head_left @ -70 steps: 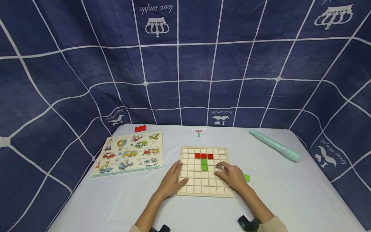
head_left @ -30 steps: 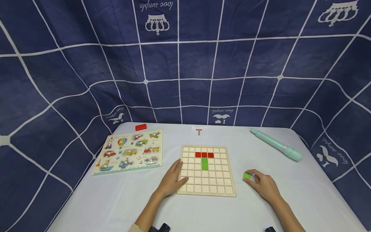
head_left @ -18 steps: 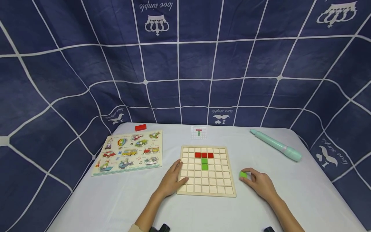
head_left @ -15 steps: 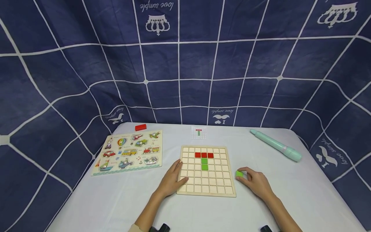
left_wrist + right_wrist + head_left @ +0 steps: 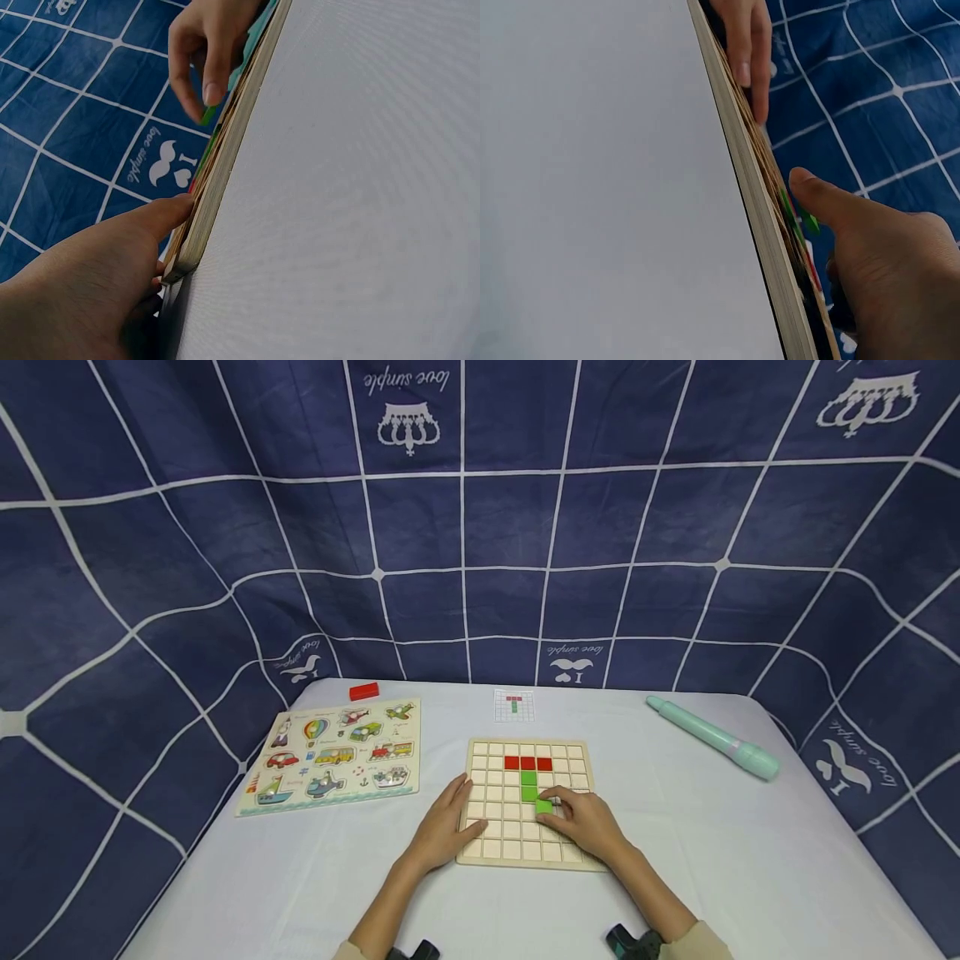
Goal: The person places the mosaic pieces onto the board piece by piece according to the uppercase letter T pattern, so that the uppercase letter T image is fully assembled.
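Note:
On the white table lies a square wooden grid board (image 5: 512, 850), with a row of red tiles (image 5: 528, 763) and two green tiles (image 5: 529, 793) below the middle one. My right hand (image 5: 588, 823) pinches a small green tile (image 5: 543, 807) between thumb and fingers, over the board just below and right of the lower green tile. In the left wrist view this held tile (image 5: 208, 115) shows tilted, slightly above the board's surface. My left hand (image 5: 444, 827) rests at the board's left edge, thumb on its top and fingers straight along the side.
A wooden vehicle puzzle (image 5: 330, 768) lies at the left, a red block (image 5: 363, 692) behind it. A small pattern card (image 5: 513, 706) with a red and green T lies beyond the board. At the right is a mint-green tube (image 5: 712, 737). A blue checked curtain (image 5: 510, 527) encloses the table.
My right hand moves from the board to the green piece at the right, pinches it and carries it left over the board. The left hand stays at the board's edge.

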{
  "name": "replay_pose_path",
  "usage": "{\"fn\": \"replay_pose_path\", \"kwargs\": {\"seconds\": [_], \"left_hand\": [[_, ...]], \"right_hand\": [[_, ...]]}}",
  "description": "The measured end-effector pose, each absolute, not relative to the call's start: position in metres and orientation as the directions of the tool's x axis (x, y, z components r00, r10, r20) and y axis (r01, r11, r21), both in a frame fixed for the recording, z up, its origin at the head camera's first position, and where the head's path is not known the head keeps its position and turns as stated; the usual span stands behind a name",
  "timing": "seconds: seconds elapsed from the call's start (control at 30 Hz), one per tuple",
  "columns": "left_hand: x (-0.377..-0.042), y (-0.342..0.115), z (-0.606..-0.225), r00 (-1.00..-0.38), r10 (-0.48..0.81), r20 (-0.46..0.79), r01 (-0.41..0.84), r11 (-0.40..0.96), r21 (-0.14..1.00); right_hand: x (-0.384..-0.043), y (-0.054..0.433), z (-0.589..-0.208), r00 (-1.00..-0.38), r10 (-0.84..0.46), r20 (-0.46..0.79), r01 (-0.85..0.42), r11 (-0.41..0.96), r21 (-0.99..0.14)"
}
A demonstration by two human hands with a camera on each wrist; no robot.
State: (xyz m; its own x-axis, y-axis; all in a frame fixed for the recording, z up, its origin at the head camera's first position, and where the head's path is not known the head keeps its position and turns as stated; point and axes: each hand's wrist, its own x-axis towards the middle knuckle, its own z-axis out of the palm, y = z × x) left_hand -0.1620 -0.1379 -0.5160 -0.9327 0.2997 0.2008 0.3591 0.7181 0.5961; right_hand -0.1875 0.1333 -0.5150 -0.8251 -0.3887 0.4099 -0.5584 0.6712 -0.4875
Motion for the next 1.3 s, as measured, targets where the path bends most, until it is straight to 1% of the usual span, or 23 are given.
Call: {"fn": "replay_pose_path", "kwargs": {"seconds": [0.27,0.53,0.93,1.3], "left_hand": [[-0.161,-0.136,-0.516,-0.934,0.299,0.195,0.354,0.711,0.607],[-0.161,-0.136,-0.516,-0.933,0.301,0.199,0.359,0.720,0.594],[-0.160,-0.137,-0.514,-0.931,0.302,0.205,0.363,0.719,0.592],[-0.161,-0.136,-0.515,-0.930,0.304,0.205,0.365,0.716,0.595]], "right_hand": [[-0.190,0.113,-0.515,-0.829,-0.417,0.373,-0.556,0.688,-0.467],[-0.190,0.112,-0.516,-0.818,-0.421,0.392,-0.571,0.679,-0.461],[-0.188,0.113,-0.515,-0.835,-0.413,0.363,-0.548,0.683,-0.484],[-0.188,0.116,-0.515,-0.832,-0.410,0.374,-0.553,0.675,-0.489]]}}
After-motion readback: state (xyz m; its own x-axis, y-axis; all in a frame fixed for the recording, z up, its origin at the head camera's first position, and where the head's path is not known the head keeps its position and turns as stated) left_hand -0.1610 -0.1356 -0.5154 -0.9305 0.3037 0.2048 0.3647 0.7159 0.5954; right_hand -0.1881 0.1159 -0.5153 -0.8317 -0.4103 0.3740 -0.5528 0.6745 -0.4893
